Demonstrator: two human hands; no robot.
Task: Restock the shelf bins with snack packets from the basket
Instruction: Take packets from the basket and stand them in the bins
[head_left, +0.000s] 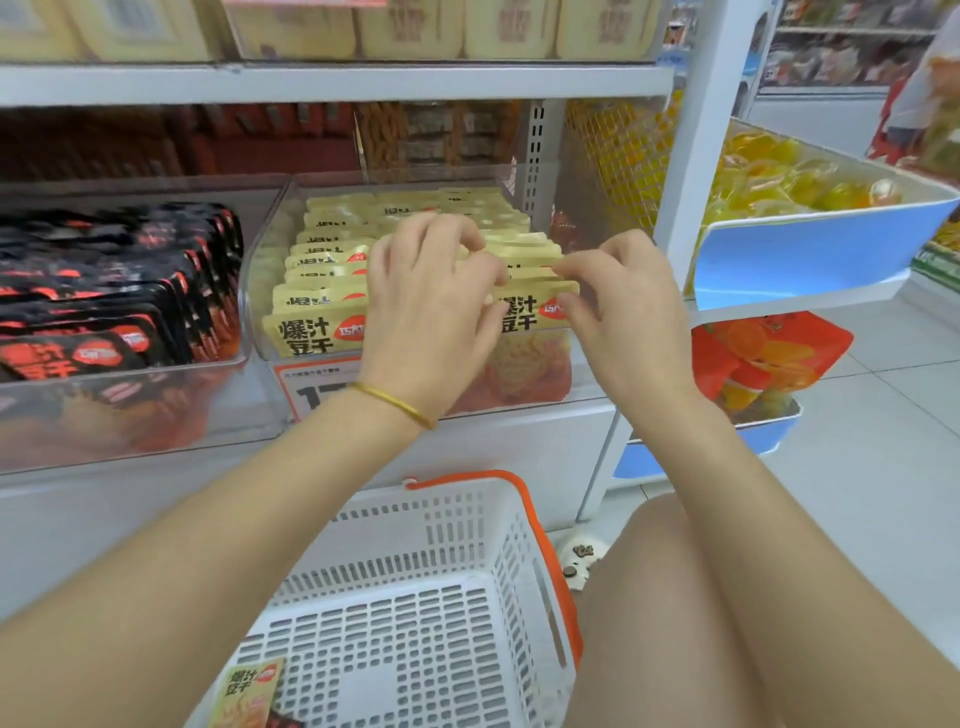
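A clear shelf bin (260, 291) holds two rows of yellow snack packets (322, 270) standing upright. My left hand (431, 306) reaches over the rows, its curled fingers pinching the tops of the packets in the right-hand row. My right hand (618, 306) pinches the top edge of the same row (524, 249) from the right side. Below me stands a white plastic basket (467, 535) with an orange handle. One yellow packet (249, 691) lies in the basket's near left corner, with a dark packet partly showing beside it.
A second clear bin (130, 374) on the left holds black and red packets (104, 291). Blue-fronted side racks (800, 260) with yellow jelly cups stand to the right. My bare knee (675, 597) is beside the basket. White tiled floor lies at the right.
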